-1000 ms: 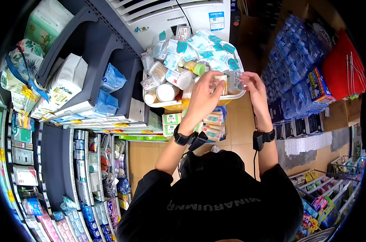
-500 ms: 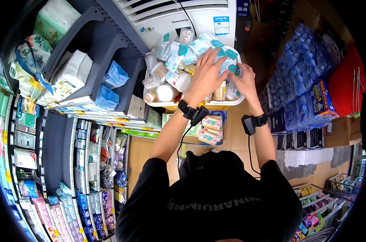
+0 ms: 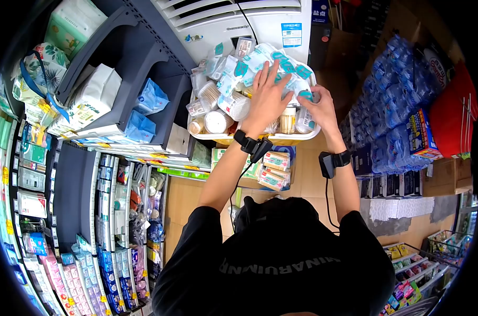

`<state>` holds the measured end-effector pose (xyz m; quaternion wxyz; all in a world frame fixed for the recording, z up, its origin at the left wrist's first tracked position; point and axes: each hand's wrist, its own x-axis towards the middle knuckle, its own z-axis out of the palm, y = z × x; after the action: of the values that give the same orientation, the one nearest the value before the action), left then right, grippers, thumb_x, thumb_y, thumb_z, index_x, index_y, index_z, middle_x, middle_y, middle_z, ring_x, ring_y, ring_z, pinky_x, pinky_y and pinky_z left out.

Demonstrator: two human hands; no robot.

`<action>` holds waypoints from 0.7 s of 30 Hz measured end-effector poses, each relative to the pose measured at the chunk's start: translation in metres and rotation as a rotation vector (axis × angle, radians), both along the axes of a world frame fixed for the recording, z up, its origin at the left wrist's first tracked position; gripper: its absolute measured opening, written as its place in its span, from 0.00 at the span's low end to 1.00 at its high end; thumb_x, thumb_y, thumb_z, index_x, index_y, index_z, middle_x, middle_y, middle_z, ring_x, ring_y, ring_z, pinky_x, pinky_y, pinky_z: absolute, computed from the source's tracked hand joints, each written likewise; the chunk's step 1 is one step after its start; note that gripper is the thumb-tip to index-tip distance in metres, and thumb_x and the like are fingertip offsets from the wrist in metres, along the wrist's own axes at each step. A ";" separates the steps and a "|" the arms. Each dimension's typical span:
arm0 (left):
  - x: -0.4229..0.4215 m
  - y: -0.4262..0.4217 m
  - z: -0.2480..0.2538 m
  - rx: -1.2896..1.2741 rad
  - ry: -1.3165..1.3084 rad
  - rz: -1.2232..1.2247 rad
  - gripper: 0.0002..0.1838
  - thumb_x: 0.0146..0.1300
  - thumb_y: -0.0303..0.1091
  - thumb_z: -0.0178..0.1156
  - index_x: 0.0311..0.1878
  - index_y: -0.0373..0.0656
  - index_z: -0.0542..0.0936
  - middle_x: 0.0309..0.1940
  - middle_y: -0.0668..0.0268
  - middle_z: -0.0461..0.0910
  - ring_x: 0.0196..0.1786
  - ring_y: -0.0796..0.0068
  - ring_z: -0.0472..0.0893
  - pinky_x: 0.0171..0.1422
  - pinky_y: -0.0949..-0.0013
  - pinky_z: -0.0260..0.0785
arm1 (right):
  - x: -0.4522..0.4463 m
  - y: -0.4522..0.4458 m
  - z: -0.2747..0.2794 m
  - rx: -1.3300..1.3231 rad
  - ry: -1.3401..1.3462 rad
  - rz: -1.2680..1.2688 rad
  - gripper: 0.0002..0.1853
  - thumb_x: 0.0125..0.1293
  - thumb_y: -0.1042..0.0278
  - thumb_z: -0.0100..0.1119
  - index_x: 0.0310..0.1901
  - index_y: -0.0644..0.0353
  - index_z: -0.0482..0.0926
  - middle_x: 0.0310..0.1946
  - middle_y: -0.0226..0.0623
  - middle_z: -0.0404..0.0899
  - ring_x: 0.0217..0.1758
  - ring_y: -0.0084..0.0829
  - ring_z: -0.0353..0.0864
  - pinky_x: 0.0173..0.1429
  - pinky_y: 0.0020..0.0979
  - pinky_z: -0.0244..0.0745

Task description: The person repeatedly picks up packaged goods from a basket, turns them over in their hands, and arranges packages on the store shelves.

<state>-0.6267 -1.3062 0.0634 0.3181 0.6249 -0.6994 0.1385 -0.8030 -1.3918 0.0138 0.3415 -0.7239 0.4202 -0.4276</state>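
Note:
A white basket (image 3: pixel 317 129) holds white packets with teal labels (image 3: pixel 260 55), round tubs of cotton swabs (image 3: pixel 216 121) and a clear container of toothpicks (image 3: pixel 288 121). My left hand (image 3: pixel 269 100) lies on the packets near the middle, its fingers stretched out and apart. At the basket's right rim, my right hand (image 3: pixel 322 111) touches the packets and a clear box. Its thumb points left, away from the curved fingers, and I see nothing firmly gripped. The fingertips are partly hidden among the packets.
Behind the basket stands a white appliance with louvres (image 3: pixel 212 21). A grey shelf (image 3: pixel 128 87) with tissue packs is on the left. Wrapped blue bottles (image 3: pixel 391 100) are stacked on the right. Below the basket sits a box of small packs (image 3: pixel 276 171).
Both hands have shifted slightly down over the packets. The left fingers have moved a little left, and the teal-labelled packets under them lie more exposed. The toothpick container shows more.

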 end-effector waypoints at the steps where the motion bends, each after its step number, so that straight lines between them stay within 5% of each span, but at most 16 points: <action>1: 0.001 0.000 0.000 0.001 0.002 0.002 0.25 0.63 0.43 0.66 0.62 0.45 0.82 0.77 0.47 0.60 0.80 0.44 0.54 0.82 0.46 0.44 | -0.001 -0.002 -0.004 0.000 0.001 0.000 0.29 0.52 0.55 0.79 0.50 0.68 0.81 0.52 0.53 0.80 0.55 0.46 0.80 0.60 0.41 0.74; 6: 0.004 -0.001 -0.001 0.023 -0.007 0.028 0.24 0.65 0.44 0.64 0.64 0.50 0.81 0.77 0.49 0.59 0.80 0.45 0.54 0.82 0.46 0.44 | -0.006 -0.007 -0.014 0.196 -0.228 0.087 0.22 0.55 0.63 0.78 0.46 0.69 0.82 0.60 0.49 0.75 0.53 0.34 0.80 0.55 0.32 0.76; 13: 0.006 -0.003 0.000 0.005 -0.005 0.020 0.24 0.64 0.44 0.65 0.63 0.49 0.81 0.77 0.49 0.60 0.79 0.44 0.55 0.81 0.46 0.45 | -0.019 -0.005 -0.013 0.274 -0.356 0.140 0.13 0.59 0.70 0.73 0.42 0.70 0.84 0.65 0.48 0.72 0.51 0.33 0.80 0.55 0.29 0.76; 21: 0.007 -0.001 -0.002 0.009 -0.013 0.025 0.23 0.64 0.41 0.64 0.62 0.48 0.82 0.76 0.48 0.61 0.80 0.44 0.55 0.82 0.46 0.45 | -0.038 0.008 -0.005 0.394 -0.555 0.086 0.12 0.64 0.74 0.66 0.47 0.67 0.79 0.47 0.36 0.81 0.46 0.24 0.80 0.54 0.26 0.73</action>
<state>-0.6200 -1.3076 0.0612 0.3088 0.6341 -0.6943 0.1433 -0.8412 -1.3834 0.0086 0.5937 -0.5171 0.3550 -0.5040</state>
